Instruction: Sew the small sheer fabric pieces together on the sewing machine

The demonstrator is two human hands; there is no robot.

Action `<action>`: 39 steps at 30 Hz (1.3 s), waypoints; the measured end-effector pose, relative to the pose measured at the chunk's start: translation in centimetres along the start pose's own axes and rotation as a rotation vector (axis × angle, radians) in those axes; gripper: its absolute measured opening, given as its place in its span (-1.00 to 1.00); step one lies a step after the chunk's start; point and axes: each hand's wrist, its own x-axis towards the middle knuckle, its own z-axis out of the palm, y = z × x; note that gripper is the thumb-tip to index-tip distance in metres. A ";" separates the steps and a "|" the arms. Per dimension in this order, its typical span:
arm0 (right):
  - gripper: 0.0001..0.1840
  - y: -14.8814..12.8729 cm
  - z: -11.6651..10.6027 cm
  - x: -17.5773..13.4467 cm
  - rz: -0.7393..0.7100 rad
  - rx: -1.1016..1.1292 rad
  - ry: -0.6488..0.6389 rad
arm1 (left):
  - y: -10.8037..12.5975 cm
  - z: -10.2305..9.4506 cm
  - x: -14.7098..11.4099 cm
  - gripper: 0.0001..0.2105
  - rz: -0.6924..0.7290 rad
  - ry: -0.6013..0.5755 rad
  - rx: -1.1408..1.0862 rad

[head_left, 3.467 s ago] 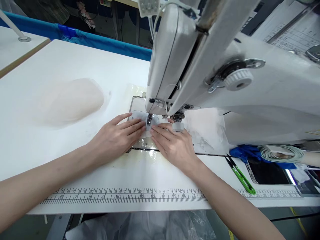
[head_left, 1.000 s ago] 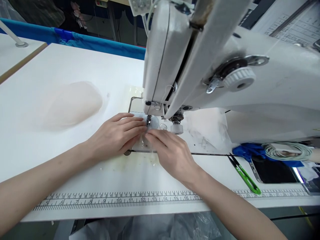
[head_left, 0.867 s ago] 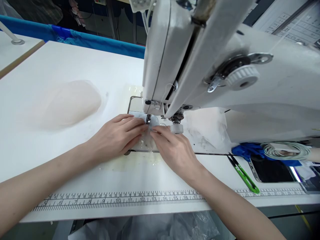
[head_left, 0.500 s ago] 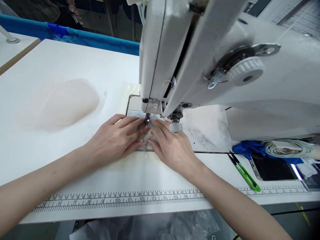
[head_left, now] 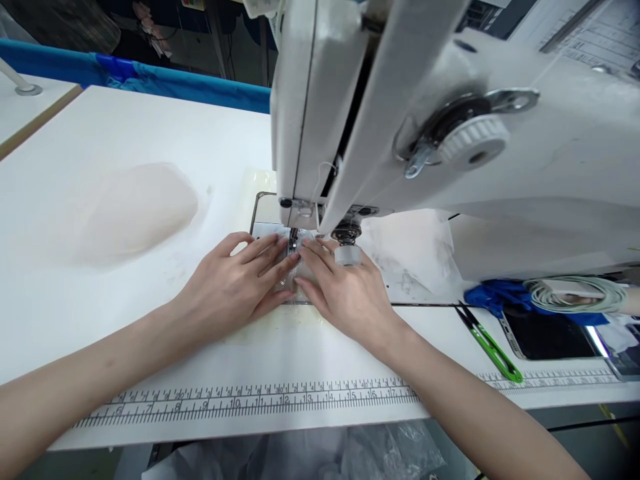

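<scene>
Both hands rest at the needle area of a white sewing machine (head_left: 345, 127). My left hand (head_left: 233, 277) lies flat left of the presser foot (head_left: 293, 241), fingers stretched, their tips close to it. My right hand (head_left: 345, 287) lies on the other side, its fingers also extended and pressing down, partly behind a round white knob (head_left: 347, 255). Between them and under the fingertips is a small piece of thin, see-through material (head_left: 301, 272); its edges are mostly hidden by the fingers. The thumbs sit near each other at the front of the metal bed.
A pale sheer oval piece (head_left: 150, 207) lies on the white table at left. Another sheer piece (head_left: 415, 250) is under the machine arm. At right are green thread snips (head_left: 496, 348), a phone (head_left: 553, 337), blue cloth (head_left: 493, 295) and coiled cord (head_left: 575, 295). A ruler strip (head_left: 260, 403) runs along the front.
My left hand's fingers have spread slightly and its thumb has shifted a little. My right hand stays almost in place. The machine appears somewhat further left as the view shifts.
</scene>
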 end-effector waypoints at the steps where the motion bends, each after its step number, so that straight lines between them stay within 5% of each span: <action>1: -0.70 0.0 0.0 0.0 -0.001 0.003 0.001 | 0.0 0.0 0.0 -0.67 -0.001 0.004 0.002; 17: -0.69 0.2 0.0 0.1 -0.026 0.012 0.011 | -0.2 0.5 0.0 -0.63 -0.016 0.034 0.027; 24: -0.67 0.3 -1.0 -0.5 -0.185 0.235 0.074 | -0.9 -0.8 -0.9 -0.57 0.177 0.103 -0.073; 26: -0.55 0.3 -1.2 -0.7 -0.202 0.257 0.035 | -0.8 -0.9 -1.2 -0.67 0.208 0.129 -0.065; 31: -0.68 0.2 -0.9 -0.7 -0.187 0.146 -0.015 | -0.3 -0.5 -1.2 -0.80 0.176 0.173 -0.053; 39: -0.80 0.0 -0.3 -0.8 -0.276 0.115 0.213 | 0.7 -0.7 -1.4 -0.73 0.142 0.168 -0.026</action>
